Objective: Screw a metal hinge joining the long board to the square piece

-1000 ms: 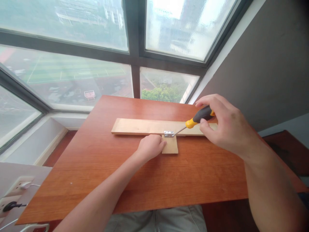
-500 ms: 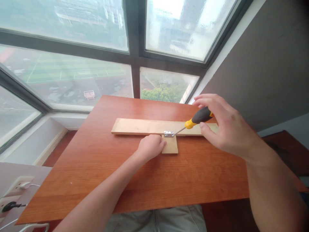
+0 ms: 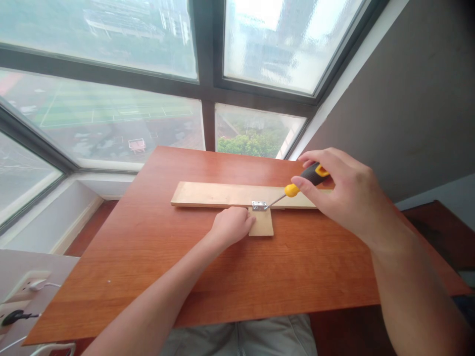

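My right hand (image 3: 339, 190) grips the black-and-yellow handle of a screwdriver (image 3: 292, 190), thumb along its near side. The shaft slants down to the left, its tip at the right end of a small silver hinge (image 3: 259, 205). That hinge lies where a long pale wooden board (image 3: 213, 194) meets a short wooden piece (image 3: 261, 225). With fingers curled, my left hand (image 3: 233, 225) holds the left edge of the short piece. Some of its fingertips are hidden.
Both wooden parts lie on a reddish-brown wooden table (image 3: 148, 267). Windows with grey frames (image 3: 210, 89) rise behind it, and a grey wall (image 3: 401, 113) stands at the right. A wall socket with plugs (image 3: 27, 287) is at the lower left.
My right hand has turned around the screwdriver handle, the thumb moving up and left over it; the handle shows a different side. The left hand and wooden parts stay in place.
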Available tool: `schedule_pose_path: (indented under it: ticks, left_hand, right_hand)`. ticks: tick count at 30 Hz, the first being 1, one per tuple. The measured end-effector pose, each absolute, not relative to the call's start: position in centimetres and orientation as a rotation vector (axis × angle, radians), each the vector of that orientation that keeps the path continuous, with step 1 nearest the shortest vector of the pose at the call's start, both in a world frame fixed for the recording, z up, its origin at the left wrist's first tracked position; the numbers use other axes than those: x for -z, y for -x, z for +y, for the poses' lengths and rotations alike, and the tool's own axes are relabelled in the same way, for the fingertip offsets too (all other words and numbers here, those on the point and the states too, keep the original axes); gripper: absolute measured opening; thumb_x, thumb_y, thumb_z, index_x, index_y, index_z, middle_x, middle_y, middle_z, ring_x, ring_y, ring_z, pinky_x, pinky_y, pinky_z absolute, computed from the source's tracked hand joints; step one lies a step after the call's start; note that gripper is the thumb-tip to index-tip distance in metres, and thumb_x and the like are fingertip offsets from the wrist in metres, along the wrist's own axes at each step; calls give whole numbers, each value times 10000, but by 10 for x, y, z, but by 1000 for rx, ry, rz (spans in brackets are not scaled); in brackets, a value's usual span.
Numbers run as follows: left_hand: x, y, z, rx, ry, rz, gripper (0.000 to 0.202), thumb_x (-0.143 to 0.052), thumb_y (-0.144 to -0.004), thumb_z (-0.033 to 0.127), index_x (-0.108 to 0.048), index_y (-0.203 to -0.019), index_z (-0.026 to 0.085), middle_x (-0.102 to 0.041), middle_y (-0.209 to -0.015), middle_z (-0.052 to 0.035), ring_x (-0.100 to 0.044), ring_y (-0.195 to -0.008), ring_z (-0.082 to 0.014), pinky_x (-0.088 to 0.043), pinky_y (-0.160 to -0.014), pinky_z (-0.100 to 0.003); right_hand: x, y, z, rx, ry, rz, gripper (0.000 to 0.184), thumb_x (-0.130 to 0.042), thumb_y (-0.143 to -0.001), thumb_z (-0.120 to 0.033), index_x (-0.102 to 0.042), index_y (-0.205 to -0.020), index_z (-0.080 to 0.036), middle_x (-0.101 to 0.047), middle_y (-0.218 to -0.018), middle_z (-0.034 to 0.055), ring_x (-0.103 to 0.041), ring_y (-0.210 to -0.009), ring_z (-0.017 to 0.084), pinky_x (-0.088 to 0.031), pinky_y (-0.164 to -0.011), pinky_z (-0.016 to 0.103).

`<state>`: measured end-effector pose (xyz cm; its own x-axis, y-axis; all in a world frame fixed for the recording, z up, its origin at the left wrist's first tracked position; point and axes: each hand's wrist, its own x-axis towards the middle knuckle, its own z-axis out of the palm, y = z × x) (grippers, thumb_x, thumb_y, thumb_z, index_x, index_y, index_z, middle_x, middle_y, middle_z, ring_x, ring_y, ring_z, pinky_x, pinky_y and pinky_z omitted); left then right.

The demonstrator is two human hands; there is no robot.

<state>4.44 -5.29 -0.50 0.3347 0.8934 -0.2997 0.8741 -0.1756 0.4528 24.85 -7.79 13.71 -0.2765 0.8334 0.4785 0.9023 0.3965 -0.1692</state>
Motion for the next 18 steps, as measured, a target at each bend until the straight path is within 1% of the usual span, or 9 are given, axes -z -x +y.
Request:
schedule_pose_path:
  ticks: [2,3,6,8,11,13,14,16,18]
  left_hand:
    - [5,-44,-53,-42,-2056,1542,340,-464,-911,439,-621,-711,214,-741,-925,-97,-695,-871,-272,-484,-698,-321]
    - [5,-44,-53,-43,-2056,1542,339,-463,-911,438,-624,-715,214,-741,-928,-99,-695,-874,-274,-487,-700,-324]
    - [5,-44,-53,-50,-2056,1539,337,-460,-910,437,-623,-717,214,-741,-933,-103,-696,-876,-284,-492,-700,-335]
    - [5,-44,-53,-50,-2057,1538,340,-455,-911,434,-620,-712,213,-741,-935,-104,-697,-874,-287,-493,-702,-340]
    - [5,-45,-53,-44,-2061,1540,342,-454,-912,431,-621,-710,211,-742,-936,-105,-699,-875,-283,-496,-708,-337]
    - [5,-45,-53,-44,-2067,1541,341,-456,-910,432,-613,-703,211,-741,-925,-102,-699,-871,-283,-493,-700,-334]
    - [6,-45,-53,-48,-2072,1541,341,-455,-909,432,-605,-696,212,-740,-916,-99,-699,-867,-284,-490,-693,-334]
    - [6,-45,-53,-59,-2082,1542,340,-453,-907,431,-584,-681,213,-737,-898,-92,-698,-856,-286,-482,-678,-336]
    - [7,-45,-53,-70,-2087,1543,340,-450,-906,429,-567,-670,214,-734,-887,-90,-696,-847,-287,-473,-667,-337]
  right_hand:
    - [-137,-248,-77,214,1501,-2139,176,-582,-881,-281,-638,-1047,-260,-688,-969,42,-674,-876,254,-537,-816,419]
    - [-137,-248,-77,202,1475,-2152,200,-571,-869,-232,-634,-1057,-258,-687,-990,44,-673,-909,253,-534,-835,413]
    - [-137,-249,-79,104,1343,-2232,403,-567,-788,-128,-597,-1176,-230,-646,-1192,73,-633,-1075,256,-511,-931,394]
    - [-136,-250,-79,109,1322,-2243,429,-589,-797,-160,-586,-1224,-208,-624,-1259,91,-608,-1125,269,-496,-966,403]
    - [-132,-251,-77,277,1434,-2144,354,-619,-865,-302,-623,-1204,-203,-683,-1121,91,-642,-1022,288,-509,-919,440]
    - [-130,-252,-77,332,1489,-2071,328,-596,-885,-300,-636,-1197,-208,-701,-994,71,-664,-902,267,-526,-850,432]
    - [-130,-252,-77,313,1484,-2063,341,-584,-877,-259,-626,-1212,-205,-698,-990,69,-663,-878,257,-530,-828,421]
    - [-132,-253,-79,221,1415,-2117,451,-561,-821,-158,-576,-1271,-194,-677,-1106,88,-652,-941,251,-527,-848,407]
    - [-134,-253,-80,138,1352,-2197,560,-556,-777,-120,-515,-1331,-192,-619,-1251,110,-622,-1037,254,-515,-905,408]
